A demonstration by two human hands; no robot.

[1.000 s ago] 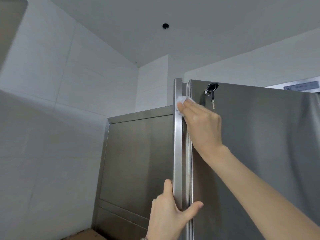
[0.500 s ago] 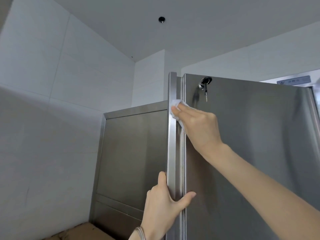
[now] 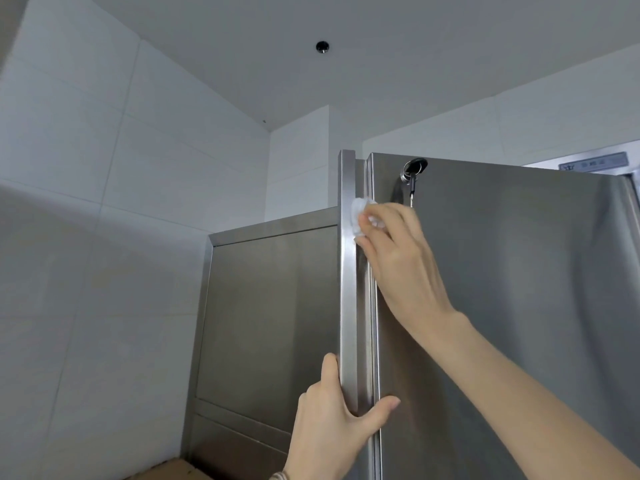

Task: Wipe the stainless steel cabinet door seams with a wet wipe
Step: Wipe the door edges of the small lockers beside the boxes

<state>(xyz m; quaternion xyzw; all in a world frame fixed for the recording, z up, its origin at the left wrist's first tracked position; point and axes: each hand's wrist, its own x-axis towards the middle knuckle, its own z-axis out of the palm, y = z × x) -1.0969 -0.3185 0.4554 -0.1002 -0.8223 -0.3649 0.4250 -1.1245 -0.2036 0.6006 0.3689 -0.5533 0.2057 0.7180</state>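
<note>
View looks up at steel units in a white-tiled corner. Far left: pale tiled wall (image 3: 104, 168), w/ grey ceiling above and a small round black fixture (image 3: 322, 47) set in it. Next: a lower steel cabinet (image 3: 270, 306) against the wall.

Centre: the tall door's vertical edge (image 3: 347, 289), a bright steel strip running top to bottom. Left hand (image 3: 332, 424) grips this edge low in frame: fingers (image 3: 329, 372) lie up its left side, and the thumb hooks across to the right.

Just right of the strip is the seam (image 3: 363, 306), a narrow groove btwn strip and door face. A white wipe (image 3: 360, 211), bunched small, sits high on that seam, touching the strip's right side, near the door's top. Right hand (image 3: 401, 265) reaches in from lower right on a bare arm. It pinches the wipe btwn fingertips and thumb and presses it to the seam.

Just above-right of that hand: a black-headed key (image 3: 412, 178) in a lock, w/ a ring and small key hanging. Rest of right side: the door (image 3: 519, 306), brushed steel. Top right: a grey label (image 3: 592, 164), text too small to read.
</note>
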